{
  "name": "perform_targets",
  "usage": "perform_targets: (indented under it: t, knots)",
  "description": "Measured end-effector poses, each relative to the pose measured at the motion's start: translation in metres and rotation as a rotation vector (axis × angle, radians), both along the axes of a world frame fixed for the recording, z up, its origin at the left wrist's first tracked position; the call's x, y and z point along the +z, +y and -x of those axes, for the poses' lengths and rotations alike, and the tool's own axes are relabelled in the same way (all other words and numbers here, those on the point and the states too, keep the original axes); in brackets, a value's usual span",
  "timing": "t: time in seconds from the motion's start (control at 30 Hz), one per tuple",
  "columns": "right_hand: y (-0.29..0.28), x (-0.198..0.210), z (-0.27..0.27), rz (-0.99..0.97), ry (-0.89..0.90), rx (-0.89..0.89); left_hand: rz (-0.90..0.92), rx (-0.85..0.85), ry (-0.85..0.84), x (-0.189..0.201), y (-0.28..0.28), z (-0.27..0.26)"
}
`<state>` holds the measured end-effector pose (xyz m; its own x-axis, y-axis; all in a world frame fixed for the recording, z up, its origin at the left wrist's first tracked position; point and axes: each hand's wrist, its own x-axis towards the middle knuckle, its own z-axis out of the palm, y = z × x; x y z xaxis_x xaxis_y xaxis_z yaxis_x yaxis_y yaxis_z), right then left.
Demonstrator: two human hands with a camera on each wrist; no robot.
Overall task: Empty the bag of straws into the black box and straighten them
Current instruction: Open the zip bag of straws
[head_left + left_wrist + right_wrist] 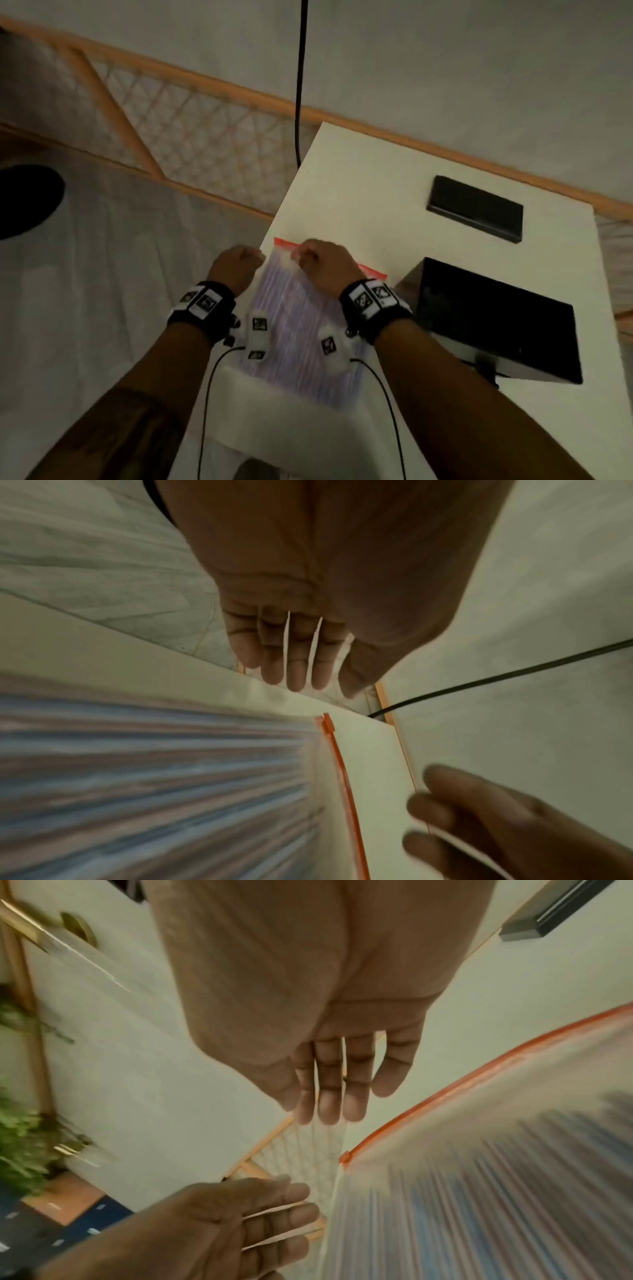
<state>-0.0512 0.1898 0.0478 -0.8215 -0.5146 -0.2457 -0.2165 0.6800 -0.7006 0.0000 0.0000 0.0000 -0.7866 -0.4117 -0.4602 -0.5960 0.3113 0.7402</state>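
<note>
Clear plastic, the bag [301, 329] of straws [298, 342] lies flat on the white table [359, 192], its orange zip [371, 270] still shut and turned away from the person. Both hands hang over that zip end, the left hand [236, 267] beside the corner and the right hand [325, 265] above the seal, each with relaxed fingers holding nothing, probably poised to pull it apart. Just right of the bag, the black box [496, 318] waits open-topped, near enough for tipping.

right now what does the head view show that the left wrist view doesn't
Only the head view shows the black box, the small black slab beyond it, and both wrist bands. Only the left wrist view shows the left hand from the palm side, fingers straight, touching nothing. Both show the bag of straws with its orange zip strip, the white table and the right hand.
</note>
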Motion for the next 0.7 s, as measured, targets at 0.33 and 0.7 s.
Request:
perform_targets:
  t: [0.33,0.7]
  knots:
    - [-0.042,-0.044,0.057,-0.482,0.018,0.054,0.017,-0.066,0.029,-0.034,0.016,0.052]
    - [0.029,0.053,-0.013,-0.252,0.350,0.229,-0.823,0.275,0.425,0.026,-0.012,-0.030]
